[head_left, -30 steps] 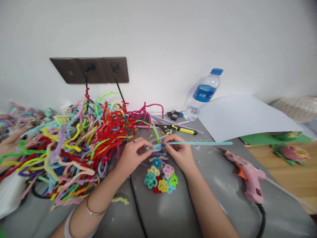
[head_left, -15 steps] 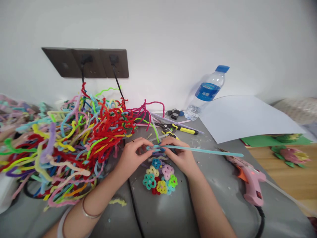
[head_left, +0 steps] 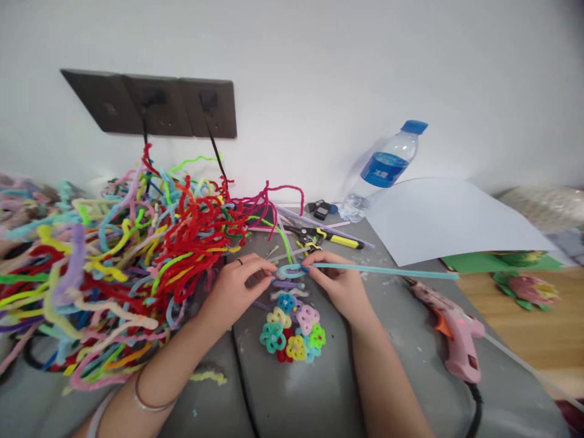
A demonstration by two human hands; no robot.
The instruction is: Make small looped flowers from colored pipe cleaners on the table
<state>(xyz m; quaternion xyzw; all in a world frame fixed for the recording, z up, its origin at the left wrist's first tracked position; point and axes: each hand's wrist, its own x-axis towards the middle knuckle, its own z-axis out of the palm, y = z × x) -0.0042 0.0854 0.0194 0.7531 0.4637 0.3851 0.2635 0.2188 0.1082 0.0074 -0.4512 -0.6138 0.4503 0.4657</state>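
Note:
Both my hands hold a light blue pipe cleaner (head_left: 392, 271) above the table. My left hand (head_left: 244, 283) pinches its looped end between thumb and forefinger. My right hand (head_left: 335, 281) grips it where the loop closes, and the long straight tail sticks out to the right. Just below the hands lies a ring of small pipe-cleaner flowers (head_left: 296, 348) in teal, yellow, pink, green, red and blue. Short purple and pale pieces lie between the loop and the flowers.
A big tangled heap of pipe cleaners (head_left: 196, 219) spreads over the left side. Behind my hands lie yellow-black pliers (head_left: 335, 237). A water bottle (head_left: 383, 170) leans on the wall beside white paper (head_left: 456, 219). A pink glue gun (head_left: 460, 340) rests at right, its cord trailing forward.
My hands have moved slightly apart, and the loop of the light blue pipe cleaner now shows longer and more open between them. The view has shifted slightly.

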